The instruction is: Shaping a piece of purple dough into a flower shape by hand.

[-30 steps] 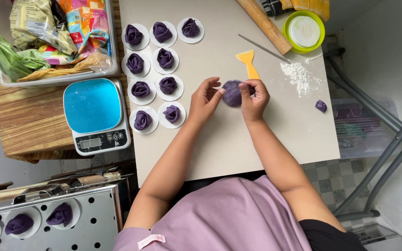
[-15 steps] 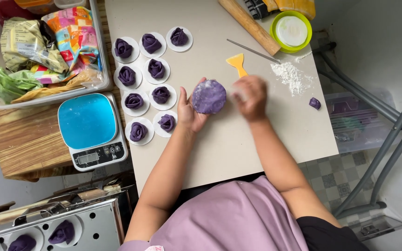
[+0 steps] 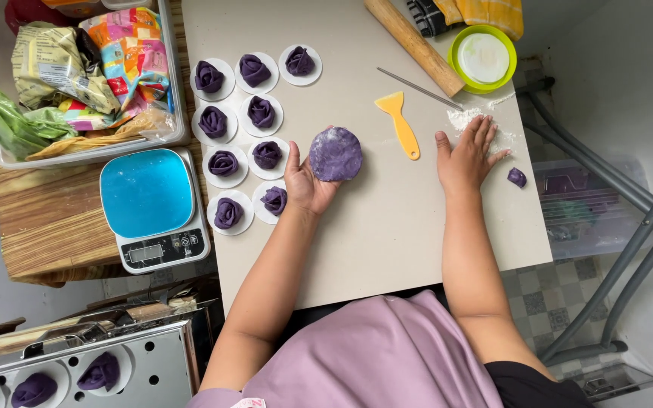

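A: Left hand [image 3: 305, 181]?
B: Palm up, fingers loosely cupped under a flat purple dough disc [image 3: 335, 153], mid-table [image 3: 387, 242], just right of the dough roses [image 3: 245, 143] along the left edge.
A: Right hand [image 3: 464, 157]?
B: Well apart from the left. Open, fingers spread, flat on the flour patch [image 3: 468, 117] near the right edge. Holds nothing. Yellow scraper [image 3: 400, 123] lies between the hands; small dough bit [image 3: 516, 177] just right of it.

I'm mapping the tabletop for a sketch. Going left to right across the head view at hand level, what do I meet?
Blue scale → left hand → flat purple dough disc → yellow scraper → right hand → small purple dough scrap.
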